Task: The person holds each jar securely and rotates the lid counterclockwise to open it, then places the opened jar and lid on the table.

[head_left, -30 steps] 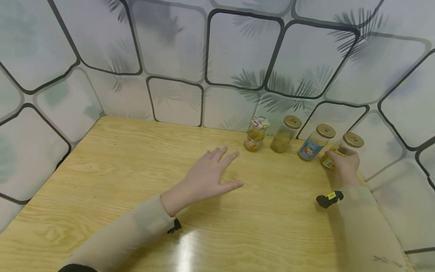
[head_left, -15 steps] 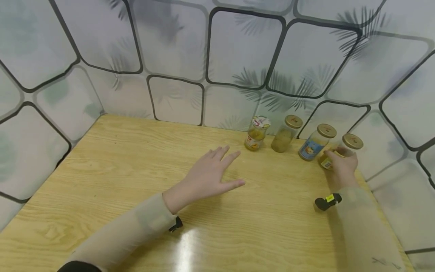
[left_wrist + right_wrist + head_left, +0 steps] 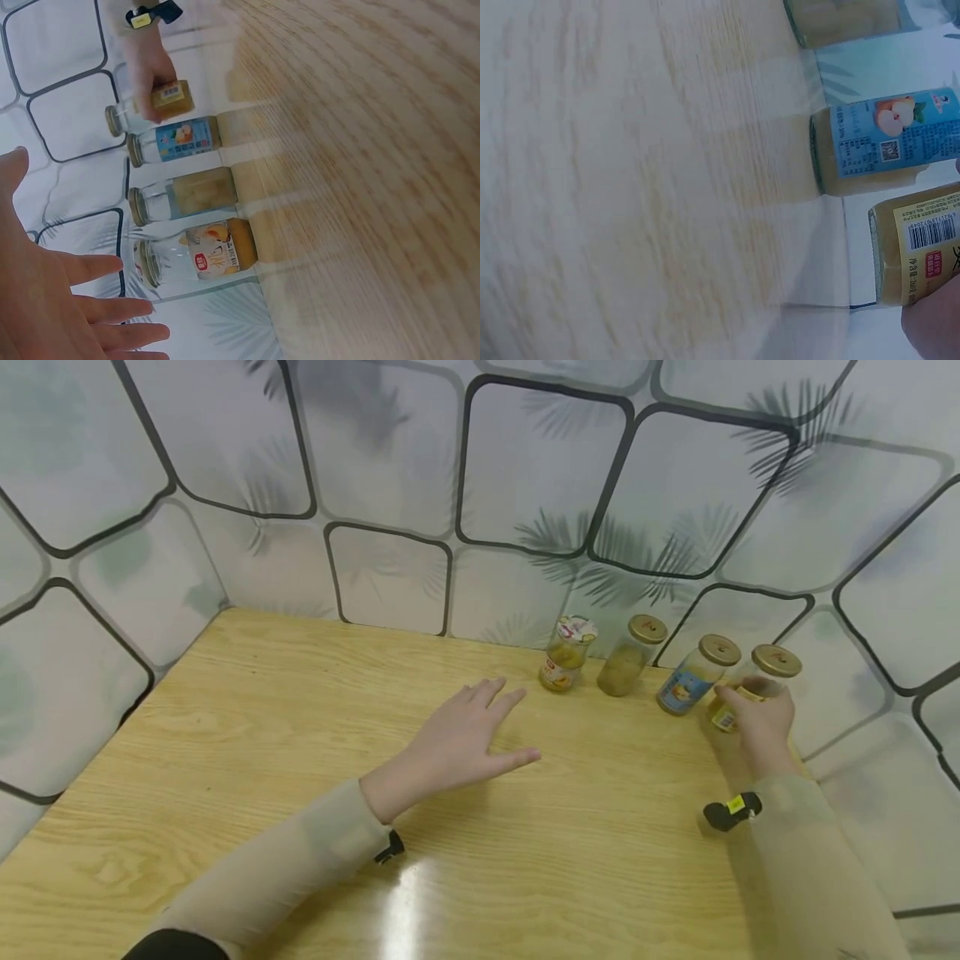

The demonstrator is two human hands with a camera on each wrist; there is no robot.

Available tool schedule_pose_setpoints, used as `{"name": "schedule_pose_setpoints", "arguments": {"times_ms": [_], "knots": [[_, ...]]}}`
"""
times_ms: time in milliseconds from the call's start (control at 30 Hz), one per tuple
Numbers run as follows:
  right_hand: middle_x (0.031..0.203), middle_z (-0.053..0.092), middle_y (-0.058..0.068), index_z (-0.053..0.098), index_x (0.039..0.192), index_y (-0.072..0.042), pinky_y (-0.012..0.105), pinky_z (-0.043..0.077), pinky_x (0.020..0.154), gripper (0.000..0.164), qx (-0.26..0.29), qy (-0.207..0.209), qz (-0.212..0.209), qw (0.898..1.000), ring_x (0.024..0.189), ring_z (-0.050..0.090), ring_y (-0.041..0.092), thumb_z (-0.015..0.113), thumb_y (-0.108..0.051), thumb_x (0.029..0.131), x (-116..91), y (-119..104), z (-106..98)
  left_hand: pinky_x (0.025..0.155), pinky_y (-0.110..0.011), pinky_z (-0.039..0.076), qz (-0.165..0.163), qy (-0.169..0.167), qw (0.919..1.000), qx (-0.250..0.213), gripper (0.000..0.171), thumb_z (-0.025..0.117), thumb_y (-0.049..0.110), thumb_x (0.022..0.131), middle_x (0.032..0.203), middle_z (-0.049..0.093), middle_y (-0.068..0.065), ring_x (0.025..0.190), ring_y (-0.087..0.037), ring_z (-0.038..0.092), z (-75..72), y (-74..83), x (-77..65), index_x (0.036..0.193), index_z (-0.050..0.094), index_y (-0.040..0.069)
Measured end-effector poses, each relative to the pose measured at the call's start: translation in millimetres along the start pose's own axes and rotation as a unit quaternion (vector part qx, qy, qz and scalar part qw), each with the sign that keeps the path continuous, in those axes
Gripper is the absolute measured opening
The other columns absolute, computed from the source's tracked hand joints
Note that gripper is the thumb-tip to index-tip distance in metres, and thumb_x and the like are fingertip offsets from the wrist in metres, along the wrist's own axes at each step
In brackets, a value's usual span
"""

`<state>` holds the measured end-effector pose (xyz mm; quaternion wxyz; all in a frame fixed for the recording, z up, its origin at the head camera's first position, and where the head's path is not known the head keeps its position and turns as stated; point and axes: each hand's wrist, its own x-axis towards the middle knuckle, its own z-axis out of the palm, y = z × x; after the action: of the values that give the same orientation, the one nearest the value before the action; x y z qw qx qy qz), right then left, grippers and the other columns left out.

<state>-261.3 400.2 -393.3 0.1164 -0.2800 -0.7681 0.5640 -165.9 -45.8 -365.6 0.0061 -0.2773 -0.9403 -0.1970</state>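
My right hand [image 3: 765,718] grips a glass jar [image 3: 919,247] with a gold lid and a yellow barcode label, at the right end of a row. I cannot tell whether its base touches the table. Close to its left stands a blue-labelled jar [image 3: 684,689], also gold-lidded. Further left come a jar [image 3: 624,667] whose label I cannot make out and one [image 3: 564,662] with a patterned white lid and fruit label. My left hand [image 3: 453,747] hovers with fingers spread, holding nothing; in the left wrist view the hand [image 3: 52,300] appears near the patterned-lid jar.
The wooden table [image 3: 300,718] meets a patterned wall covering [image 3: 390,581] behind the jars. Another wall [image 3: 892,802] runs along the right side, close to my right arm. A glossy light reflection lies near the front of the table.
The jar in my right hand shifts slightly left, then its lid moves a little up and back in the head view. The left hand and the other jars stay nearly still.
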Motion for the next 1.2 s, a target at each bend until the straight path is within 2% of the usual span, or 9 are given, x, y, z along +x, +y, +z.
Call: {"name": "schedule_pose_setpoints", "arguments": {"times_ms": [167,333,433,800,1033,1200], "knots": [[0.107,0.046,-0.022,0.051,0.105,-0.034,0.027,0.034,0.111,0.033,-0.017,-0.007,-0.019,1.000,0.109,0.041,-0.003,0.078,-0.019,0.093,-7.2,-2.9,-0.9,0.127,-0.057,0.034,0.004,0.000,1.0000,-0.002,0.089,0.055,0.072,0.099,0.169,0.036,-0.023,0.152,-0.046,0.043,-1.1,0.3,-0.6,0.164,0.039,0.014],[0.104,0.050,-0.021,0.055,0.101,-0.030,0.024,0.033,0.107,0.029,-0.017,-0.012,-0.064,0.998,0.106,0.043,-0.004,0.078,-0.014,0.092,-18.6,-9.9,2.8,0.127,-0.058,0.034,0.006,-0.002,1.0000,-0.003,0.088,0.055,0.071,0.099,0.169,0.036,-0.023,0.153,-0.045,0.042,-1.0,-0.3,-0.8,0.164,0.039,0.013],[0.103,0.050,-0.021,0.056,0.099,-0.030,0.024,0.034,0.107,0.027,-0.038,-0.015,-0.083,0.996,0.105,0.043,-0.005,0.078,-0.015,0.092,-23.4,-13.4,4.5,0.127,-0.058,0.034,0.006,-0.002,1.0000,-0.003,0.088,0.055,0.071,0.099,0.169,0.036,-0.023,0.153,-0.045,0.043,-0.3,-1.1,-0.9,0.164,0.040,0.013],[0.107,0.049,-0.021,0.054,0.100,-0.032,0.027,0.036,0.112,0.031,-0.028,-0.017,-0.085,0.996,0.107,0.043,-0.004,0.078,-0.015,0.092,-35.1,-28.4,9.2,0.127,-0.058,0.034,0.002,0.000,1.0000,-0.001,0.089,0.054,0.073,0.099,0.169,0.037,-0.023,0.152,-0.047,0.043,0.2,-1.9,-1.3,0.164,0.040,0.014],[0.110,0.047,-0.024,0.051,0.103,-0.034,0.028,0.042,0.108,0.031,-0.061,-0.039,-0.095,0.993,0.108,0.044,-0.005,0.078,-0.022,0.095,-50.3,-38.4,10.2,0.127,-0.059,0.033,0.002,-0.002,1.0000,-0.002,0.089,0.054,0.072,0.099,0.169,0.036,-0.022,0.153,-0.046,0.041,-0.4,-1.3,-1.4,0.164,0.039,0.014],[0.108,0.047,-0.023,0.051,0.103,-0.035,0.029,0.042,0.108,0.032,-0.070,-0.039,-0.106,0.991,0.105,0.044,-0.005,0.079,-0.021,0.094,-58.6,-43.6,14.6,0.127,-0.059,0.033,0.002,-0.002,1.0000,-0.002,0.089,0.054,0.072,0.099,0.169,0.036,-0.023,0.153,-0.047,0.041,-0.6,-1.5,-1.3,0.164,0.039,0.015]]}}
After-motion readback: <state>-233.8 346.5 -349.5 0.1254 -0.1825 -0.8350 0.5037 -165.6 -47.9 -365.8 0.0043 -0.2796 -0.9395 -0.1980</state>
